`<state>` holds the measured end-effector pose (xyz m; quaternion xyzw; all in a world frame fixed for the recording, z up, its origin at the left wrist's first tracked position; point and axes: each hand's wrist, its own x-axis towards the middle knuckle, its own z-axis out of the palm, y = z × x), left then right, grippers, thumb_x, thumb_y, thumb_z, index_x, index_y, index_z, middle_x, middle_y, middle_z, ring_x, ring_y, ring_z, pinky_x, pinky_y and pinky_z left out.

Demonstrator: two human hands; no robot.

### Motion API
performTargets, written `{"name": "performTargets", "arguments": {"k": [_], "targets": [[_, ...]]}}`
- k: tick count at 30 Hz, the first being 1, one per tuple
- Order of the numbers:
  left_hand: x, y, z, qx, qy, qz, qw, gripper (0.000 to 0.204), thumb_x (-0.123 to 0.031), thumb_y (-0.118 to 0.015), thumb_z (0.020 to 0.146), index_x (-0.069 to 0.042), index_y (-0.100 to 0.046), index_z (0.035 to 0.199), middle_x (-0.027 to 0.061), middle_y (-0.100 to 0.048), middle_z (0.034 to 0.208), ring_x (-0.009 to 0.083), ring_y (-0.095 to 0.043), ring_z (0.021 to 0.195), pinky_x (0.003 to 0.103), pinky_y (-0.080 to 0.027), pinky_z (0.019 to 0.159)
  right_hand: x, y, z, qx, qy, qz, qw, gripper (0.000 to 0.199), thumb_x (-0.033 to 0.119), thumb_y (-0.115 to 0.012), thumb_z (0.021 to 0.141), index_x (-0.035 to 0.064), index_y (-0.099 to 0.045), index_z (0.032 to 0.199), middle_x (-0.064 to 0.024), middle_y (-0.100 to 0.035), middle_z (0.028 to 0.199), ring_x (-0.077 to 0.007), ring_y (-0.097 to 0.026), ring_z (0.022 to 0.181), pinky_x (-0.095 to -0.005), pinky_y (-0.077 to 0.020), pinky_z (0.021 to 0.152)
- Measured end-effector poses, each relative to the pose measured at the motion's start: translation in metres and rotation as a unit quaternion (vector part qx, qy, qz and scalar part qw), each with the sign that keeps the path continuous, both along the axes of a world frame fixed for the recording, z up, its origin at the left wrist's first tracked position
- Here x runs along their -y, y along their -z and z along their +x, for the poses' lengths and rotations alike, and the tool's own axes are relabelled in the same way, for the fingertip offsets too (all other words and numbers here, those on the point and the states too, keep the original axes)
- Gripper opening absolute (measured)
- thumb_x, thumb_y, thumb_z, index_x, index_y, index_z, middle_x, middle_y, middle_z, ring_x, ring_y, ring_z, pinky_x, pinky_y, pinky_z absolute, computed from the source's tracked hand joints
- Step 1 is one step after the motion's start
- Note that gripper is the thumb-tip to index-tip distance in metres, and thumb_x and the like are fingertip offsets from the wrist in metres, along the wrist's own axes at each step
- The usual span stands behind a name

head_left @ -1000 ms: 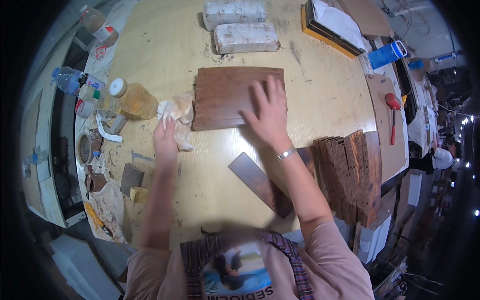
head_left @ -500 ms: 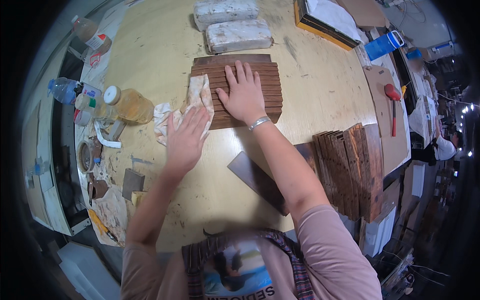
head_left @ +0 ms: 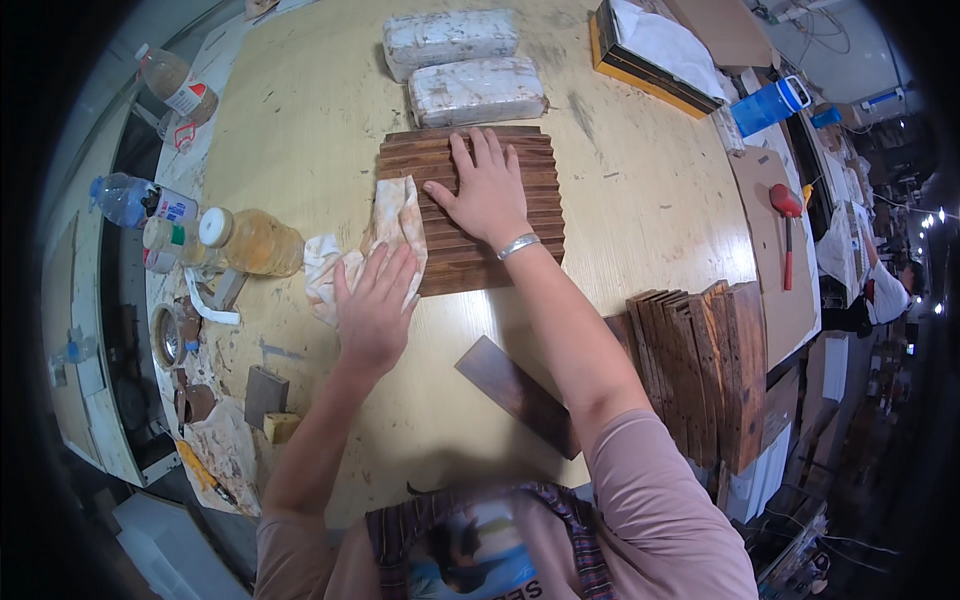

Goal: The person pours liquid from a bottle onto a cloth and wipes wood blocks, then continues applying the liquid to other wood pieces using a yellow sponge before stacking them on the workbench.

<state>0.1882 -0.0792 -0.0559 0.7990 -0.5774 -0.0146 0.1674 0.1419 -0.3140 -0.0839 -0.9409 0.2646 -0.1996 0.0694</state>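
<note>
Several dark brown wooden strips [head_left: 500, 255] lie side by side on the table, overlapping like steps and making a ridged surface. My right hand [head_left: 485, 200] rests flat on their upper middle, fingers spread. At their left edge, a stained white cloth [head_left: 398, 205] lies partly over the wood and partly on the table. My left hand [head_left: 375, 305] presses on this cloth with fingers stretched out; the palm side is hidden. One separate dark board [head_left: 515, 390] lies slanted on the table beneath my right forearm. More brown boards [head_left: 695, 370] stand in a stack to the right.
Beyond the strips sit two wrapped white blocks [head_left: 475, 92]. A jar of yellowish liquid [head_left: 265, 242] and several bottles crowd the left edge. On the right are a red-headed mallet [head_left: 787, 205], a blue bottle [head_left: 768, 108] and a black-and-yellow box [head_left: 650, 70]. Another person [head_left: 885, 290] is far right.
The strips have fanned out wider, their near edge closer to me and more of each face showing. Both hands stay on the wood and cloth. The whole view has shifted slightly.
</note>
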Motion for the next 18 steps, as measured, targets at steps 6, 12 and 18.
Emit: {"name": "performTargets", "arguments": {"k": [6,12,18], "targets": [[0.009,0.003,-0.004,-0.016,-0.006,-0.012,1.0,0.054,-0.012,-0.064,0.085,-0.007,-0.052,0.137,0.0054,-0.047,0.147,0.0268,-0.038,0.139,0.064,-0.016,0.111,0.01,-0.021,0.018,-0.039,0.009,0.073,0.997,0.068,0.057,-0.056,0.089,0.005,-0.05,0.133,-0.0176,-0.053,0.13,-0.0337,-0.043,0.129,-0.0495,-0.0275,0.112],[0.007,0.015,-0.005,0.028,-0.002,-0.016,0.999,0.052,-0.01,-0.064,0.084,-0.009,-0.054,0.135,0.0036,-0.05,0.145,0.0267,-0.04,0.138,0.064,-0.018,0.111,0.017,0.005,0.029,0.024,0.015,-0.011,1.0,0.059,0.053,-0.058,0.088,0.0037,-0.055,0.12,-0.0176,-0.056,0.121,-0.0327,-0.047,0.123,-0.0505,-0.0277,0.112],[-0.001,0.012,0.014,0.069,-0.013,0.02,0.997,0.048,-0.012,-0.059,0.087,-0.012,-0.056,0.134,-0.0001,-0.051,0.144,0.0256,-0.041,0.137,0.064,-0.019,0.112,0.016,-0.003,0.028,-0.002,0.014,0.035,0.999,0.056,0.05,-0.057,0.09,0.005,-0.056,0.123,-0.0184,-0.055,0.127,-0.0328,-0.044,0.128,-0.0507,-0.0248,0.114]]}}
